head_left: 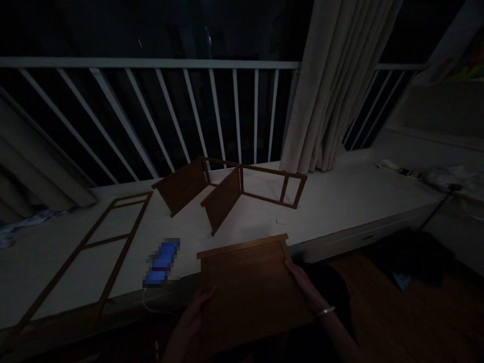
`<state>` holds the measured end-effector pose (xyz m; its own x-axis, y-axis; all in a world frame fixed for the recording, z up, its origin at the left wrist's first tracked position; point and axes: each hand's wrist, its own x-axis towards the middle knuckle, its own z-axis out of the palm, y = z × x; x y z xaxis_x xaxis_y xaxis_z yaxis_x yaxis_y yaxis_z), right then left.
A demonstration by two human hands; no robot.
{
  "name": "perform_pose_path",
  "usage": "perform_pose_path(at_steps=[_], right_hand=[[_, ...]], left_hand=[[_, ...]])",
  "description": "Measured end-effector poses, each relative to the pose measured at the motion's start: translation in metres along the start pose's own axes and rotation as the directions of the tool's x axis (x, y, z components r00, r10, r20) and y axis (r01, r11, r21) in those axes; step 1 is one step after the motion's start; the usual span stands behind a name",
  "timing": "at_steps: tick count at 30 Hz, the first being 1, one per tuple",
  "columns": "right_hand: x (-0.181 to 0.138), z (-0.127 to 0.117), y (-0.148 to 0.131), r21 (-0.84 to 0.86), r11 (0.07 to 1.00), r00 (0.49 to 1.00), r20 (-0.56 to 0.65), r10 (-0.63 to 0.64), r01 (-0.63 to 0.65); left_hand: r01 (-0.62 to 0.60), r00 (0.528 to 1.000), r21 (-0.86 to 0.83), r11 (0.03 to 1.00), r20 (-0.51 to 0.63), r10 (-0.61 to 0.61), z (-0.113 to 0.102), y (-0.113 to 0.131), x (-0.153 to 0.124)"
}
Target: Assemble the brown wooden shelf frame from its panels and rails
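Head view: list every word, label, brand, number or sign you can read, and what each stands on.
None can be read.
Blue item on the ledge: pixelated, so any text is unreadable.
Wooden board held by the left hand and right hand: no lettering shows.
Colourful patch at the upper right: too dark and blurred to tell.

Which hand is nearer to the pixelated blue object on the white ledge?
Left. The left hand, at the left edge of the wooden panel, is right of the pixelated blue object, nearer the camera. The right hand, at the panel's right edge, is farther right.
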<state>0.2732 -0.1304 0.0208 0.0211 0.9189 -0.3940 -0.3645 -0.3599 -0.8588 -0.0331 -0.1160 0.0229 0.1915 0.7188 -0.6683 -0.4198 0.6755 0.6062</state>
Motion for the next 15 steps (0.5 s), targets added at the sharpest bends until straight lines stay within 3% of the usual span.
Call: perform_pose_path(at_steps=[15], right_hand=[[0.008,-0.001,0.006,0.036,0.997,0.997,-0.005,0.072,-0.072]], left_hand=[[0.002,1.000,0.100,0.995,-0.030,0.001,-0.001,-0.006,0.019]])
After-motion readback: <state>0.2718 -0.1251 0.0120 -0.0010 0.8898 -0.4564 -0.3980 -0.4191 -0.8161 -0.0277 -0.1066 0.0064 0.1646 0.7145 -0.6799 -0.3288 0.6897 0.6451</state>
